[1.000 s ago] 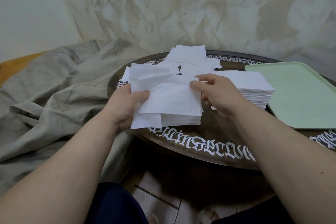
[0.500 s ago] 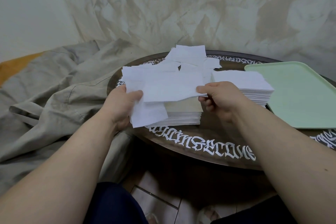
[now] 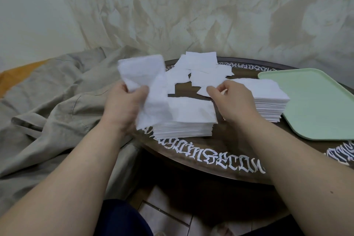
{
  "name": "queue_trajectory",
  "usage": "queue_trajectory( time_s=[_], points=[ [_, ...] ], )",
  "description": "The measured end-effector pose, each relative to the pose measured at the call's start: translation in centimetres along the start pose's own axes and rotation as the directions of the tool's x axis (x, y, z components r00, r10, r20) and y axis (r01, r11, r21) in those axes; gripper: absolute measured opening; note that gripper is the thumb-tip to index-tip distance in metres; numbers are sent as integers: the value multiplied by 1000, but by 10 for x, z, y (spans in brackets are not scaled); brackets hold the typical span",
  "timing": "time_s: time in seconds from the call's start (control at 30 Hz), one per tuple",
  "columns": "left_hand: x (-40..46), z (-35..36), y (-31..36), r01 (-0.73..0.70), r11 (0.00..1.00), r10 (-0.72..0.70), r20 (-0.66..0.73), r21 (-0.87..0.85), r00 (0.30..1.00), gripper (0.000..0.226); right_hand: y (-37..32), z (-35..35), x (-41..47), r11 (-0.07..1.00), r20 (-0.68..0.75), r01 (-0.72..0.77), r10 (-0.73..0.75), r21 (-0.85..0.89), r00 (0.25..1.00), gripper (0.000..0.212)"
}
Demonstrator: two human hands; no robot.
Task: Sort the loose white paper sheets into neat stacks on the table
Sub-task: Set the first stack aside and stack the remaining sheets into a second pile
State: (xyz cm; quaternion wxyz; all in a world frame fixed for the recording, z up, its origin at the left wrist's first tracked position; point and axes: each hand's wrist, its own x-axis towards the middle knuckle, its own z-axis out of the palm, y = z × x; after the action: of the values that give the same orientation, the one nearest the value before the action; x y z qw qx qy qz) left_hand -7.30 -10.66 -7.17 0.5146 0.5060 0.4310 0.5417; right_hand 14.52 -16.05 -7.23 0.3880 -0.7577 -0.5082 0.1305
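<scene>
A round dark wooden surface (image 3: 220, 151) with white ornate lettering around its rim carries the work. At its 7 o'clock edge sits a neat square stack of white paper sheets (image 3: 189, 119), and a second, taller stack of white paper sheets (image 3: 268, 101) stands just beside it toward 3 o'clock. Loose white paper sheets (image 3: 203, 71) lie scattered and overlapping at 12 o'clock, behind both stacks. The left hand (image 3: 122, 109) is clenched round a crumpled bunch of white sheets (image 3: 145, 86) – the thumb presses across the front of them, and the bunch rises above and hangs partly over the left edge of the near stack; it is motion-blurred, so how many sheets it holds cannot be told. The right hand (image 3: 231, 99) is over the gap between the two stacks, its thumb and forefinger pinching the corner of a single loose white sheet (image 3: 204, 91) that lies on the wood. A pale green plastic tray (image 3: 316, 105) with rounded corners rests at 3 o'clock, touching or nearly touching the taller stack – which one cannot be told. A rumpled beige cloth (image 3: 47, 101) spreads off to 9 o'clock, beside the surface.
</scene>
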Motion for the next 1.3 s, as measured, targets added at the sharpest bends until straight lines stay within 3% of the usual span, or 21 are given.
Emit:
queue_trajectory(
  time_s=[0.07, 0.13, 0.2, 0.3, 0.43, 0.5, 0.7, 0.83, 0.97, 1.03, 1.13, 1.2, 1.3],
  points=[
    [-4, 5, -1, -3, 973, -44, 202, 230, 978, 11, -5, -2, -6, 947, 105, 4, -40, 321, 994, 22],
    [-8, 10, -1, -71, 884, -110, 351, 462, 930, 22, -7, -2, -12, 856, 301, -84, -87, 510, 950, 33],
    [-13, 17, 1, -113, 830, -153, 418, 547, 895, 27, -5, 0, -13, 833, 405, -135, -114, 537, 907, 26],
    [-13, 19, 1, -33, 846, -236, 430, 532, 872, 32, -2, 0, -12, 842, 387, -179, -38, 508, 921, 3],
    [-12, 8, -4, 287, 922, -370, 375, 258, 850, 26, -1, -5, -13, 710, 364, -358, 152, 606, 919, 22],
    [-13, 8, -4, 353, 920, -392, 361, 173, 846, 23, -1, -8, -12, 670, 385, -394, 172, 629, 907, 16],
    [-8, 19, -7, 314, 948, -318, 253, 59, 914, 19, -1, -10, -9, 658, 436, -407, 131, 633, 890, 7],
    [2, 24, -15, 269, 956, -276, 47, 120, 960, 8, 5, -10, -4, 685, 410, -436, 214, 584, 886, 27],
    [10, 17, -23, 361, 927, -359, -40, 105, 932, 9, 11, -10, -2, 739, 361, -446, 288, 505, 887, 32],
    [13, 11, -25, 386, 909, -383, -54, 158, 922, 16, 14, -9, -4, 801, 352, -408, 264, 438, 898, 25],
    [16, 4, -24, 332, 893, -327, -68, 303, 943, 6, 16, -7, -6, 884, 354, -329, 207, 331, 912, 21],
    [17, 5, -21, 255, 935, -245, -74, 246, 967, 11, 16, -7, -6, 900, 359, -309, 191, 307, 913, 24],
    [15, 15, -15, 169, 985, -167, -87, 24, 982, 12, 13, -5, -5, 877, 345, -295, 161, 381, 925, 33]
  ],
)
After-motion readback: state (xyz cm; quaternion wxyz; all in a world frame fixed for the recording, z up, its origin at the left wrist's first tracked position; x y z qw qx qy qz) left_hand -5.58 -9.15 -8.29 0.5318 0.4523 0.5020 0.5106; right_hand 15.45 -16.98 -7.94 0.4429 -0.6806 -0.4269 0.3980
